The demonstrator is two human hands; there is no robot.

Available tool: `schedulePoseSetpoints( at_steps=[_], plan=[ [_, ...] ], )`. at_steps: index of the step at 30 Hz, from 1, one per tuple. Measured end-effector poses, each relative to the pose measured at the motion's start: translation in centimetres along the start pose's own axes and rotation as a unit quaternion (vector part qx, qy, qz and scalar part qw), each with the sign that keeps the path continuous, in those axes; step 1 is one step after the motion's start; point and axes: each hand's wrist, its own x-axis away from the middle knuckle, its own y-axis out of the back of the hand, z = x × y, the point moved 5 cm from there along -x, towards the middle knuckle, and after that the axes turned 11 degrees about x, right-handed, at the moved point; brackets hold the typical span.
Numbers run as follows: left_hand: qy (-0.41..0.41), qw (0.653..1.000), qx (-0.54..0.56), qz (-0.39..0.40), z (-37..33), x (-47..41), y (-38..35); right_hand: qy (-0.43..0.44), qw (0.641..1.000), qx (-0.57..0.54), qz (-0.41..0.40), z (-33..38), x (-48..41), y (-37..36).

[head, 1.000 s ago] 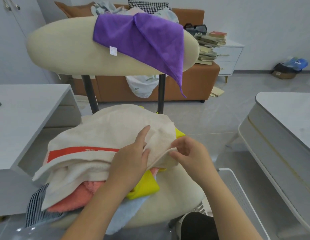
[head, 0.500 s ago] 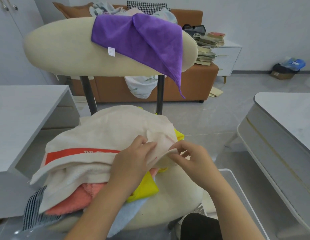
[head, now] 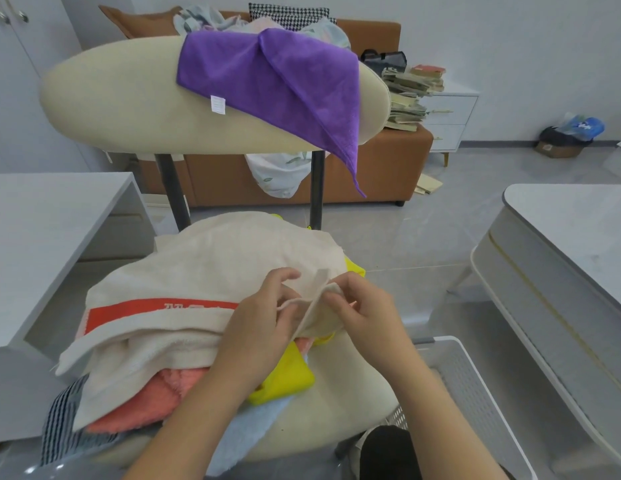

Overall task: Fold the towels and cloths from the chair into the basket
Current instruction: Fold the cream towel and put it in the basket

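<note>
Pinching one corner of the cream towel (head: 215,268) with left hand (head: 264,317) and right hand (head: 364,313), close together at centre frame, atop the pile on the chair seat (head: 337,393). Looks like the opening step of folding this towel; calls next for spreading the hands along the edge and lifting it clear. Counting outward: one yellow cloth (head: 285,375), one pink cloth (head: 146,400), one pale-blue cloth (head: 253,431) and one striped cloth (head: 63,420) beneath, one purple cloth (head: 278,74) over the backrest (head: 111,98) at upper centre, one basket (head: 475,393) at lower right.

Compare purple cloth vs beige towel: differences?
The purple cloth hangs over the chair back, untouched; the beige towel tops the pile on the seat, its corner pinched by the left hand and right hand. The purple cloth is plain; the beige towel has a red band. Neither is in the basket.
</note>
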Motion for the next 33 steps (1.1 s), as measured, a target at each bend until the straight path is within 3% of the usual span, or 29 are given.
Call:
schedulePoseSetpoints(
  at_steps=[4,21,28,33],
  plan=[
    [-0.030,0.998,-0.037,0.044,-0.1,-0.1,-0.5,-0.010,0.999,-0.051,-0.010,0.2,0.0,-0.2],
    [-0.041,0.998,0.012,0.038,-0.5,-0.1,-0.2,-0.018,0.983,-0.179,-0.034,-0.3,-0.5,0.2],
    [-0.053,0.998,-0.028,0.013,-0.2,0.5,0.1,-0.047,0.981,-0.181,-0.048,-0.8,-0.8,0.3],
    [-0.135,0.974,-0.176,0.044,-1.4,1.1,0.4,-0.059,0.985,-0.161,-0.035,-0.8,-0.8,0.1]
  ],
)
